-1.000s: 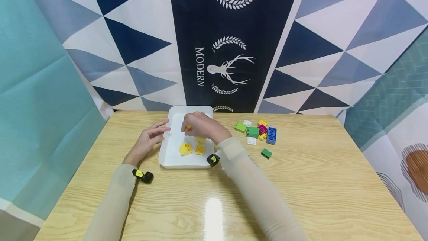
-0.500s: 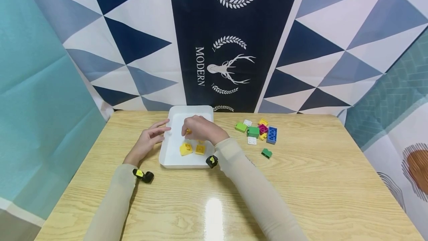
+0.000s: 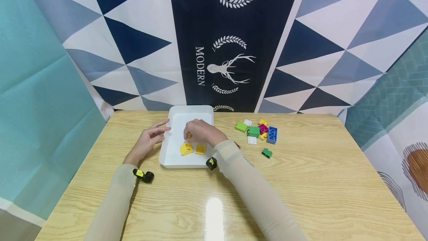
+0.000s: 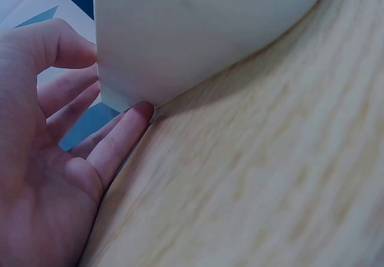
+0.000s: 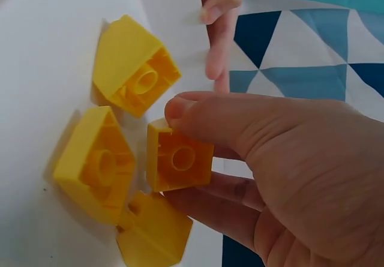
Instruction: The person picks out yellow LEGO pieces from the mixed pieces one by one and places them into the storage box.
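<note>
My right hand (image 3: 204,131) is over the white tray (image 3: 174,161), pinching a yellow toy brick (image 5: 201,147) between thumb and fingers. The brick's hollow underside, with one round tube, faces the right wrist camera. Close beside it on the tray floor are yellow bricks, among them one with a slanted face (image 5: 123,57), one showing its hollow side (image 5: 69,165) and one partly cut off by the frame's bottom (image 5: 153,237). My left hand (image 3: 147,142) is at the tray's left side, its extended fingers (image 4: 120,141) touching the outer wall.
Right of the tray lies a loose group of bricks, including a blue one (image 3: 272,135), a green one (image 3: 253,131), a lime one (image 3: 241,127) and a magenta one (image 3: 263,129). A small green brick (image 3: 266,153) sits nearer. The patterned backdrop (image 3: 220,47) rises behind the table.
My right hand has shifted slightly toward me and rightward over the tray, still pinching the yellow brick. A reddish-brown piece now shows past the right sleeve. My left hand has stayed put.
</note>
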### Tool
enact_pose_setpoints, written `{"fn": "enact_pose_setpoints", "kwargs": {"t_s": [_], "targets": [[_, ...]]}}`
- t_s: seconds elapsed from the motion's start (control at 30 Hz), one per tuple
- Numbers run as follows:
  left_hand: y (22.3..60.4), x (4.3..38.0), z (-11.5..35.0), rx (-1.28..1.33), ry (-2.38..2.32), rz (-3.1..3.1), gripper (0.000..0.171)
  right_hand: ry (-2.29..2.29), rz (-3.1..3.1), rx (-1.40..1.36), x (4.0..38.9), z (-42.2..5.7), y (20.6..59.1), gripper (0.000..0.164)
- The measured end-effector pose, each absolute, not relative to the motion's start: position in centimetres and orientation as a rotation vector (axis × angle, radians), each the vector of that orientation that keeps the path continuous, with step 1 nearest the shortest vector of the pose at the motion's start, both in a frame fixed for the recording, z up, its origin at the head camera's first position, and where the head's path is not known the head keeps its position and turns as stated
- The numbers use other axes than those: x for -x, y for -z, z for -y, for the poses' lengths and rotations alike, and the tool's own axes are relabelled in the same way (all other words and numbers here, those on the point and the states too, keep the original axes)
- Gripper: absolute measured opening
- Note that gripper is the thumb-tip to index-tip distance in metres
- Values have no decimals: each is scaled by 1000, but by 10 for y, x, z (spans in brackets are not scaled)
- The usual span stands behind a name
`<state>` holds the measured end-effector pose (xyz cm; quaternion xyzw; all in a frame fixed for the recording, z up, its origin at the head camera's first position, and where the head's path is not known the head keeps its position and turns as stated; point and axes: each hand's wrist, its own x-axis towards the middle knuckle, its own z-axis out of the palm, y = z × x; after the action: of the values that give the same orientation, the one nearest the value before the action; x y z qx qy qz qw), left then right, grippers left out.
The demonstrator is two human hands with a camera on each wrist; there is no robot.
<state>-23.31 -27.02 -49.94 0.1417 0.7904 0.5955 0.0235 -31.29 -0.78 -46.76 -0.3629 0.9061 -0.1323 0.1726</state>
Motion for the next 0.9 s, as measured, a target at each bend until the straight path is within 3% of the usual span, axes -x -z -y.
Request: {"fn": "enact_pose_setpoints", "kwargs": {"t_s": [0.43, 0.67, 0.9], "targets": [[500, 232, 268, -468, -1872, -2438, 40, 373, -2571, 909, 265, 4, 414, 16], [500, 232, 268, -467, -1873, -2440, 39, 333, -2592, 919, 295, 10, 460, 15], [499, 232, 268, -453, -1867, -2435, 40, 335, -2583, 893, 305, 14, 475, 16]]}}
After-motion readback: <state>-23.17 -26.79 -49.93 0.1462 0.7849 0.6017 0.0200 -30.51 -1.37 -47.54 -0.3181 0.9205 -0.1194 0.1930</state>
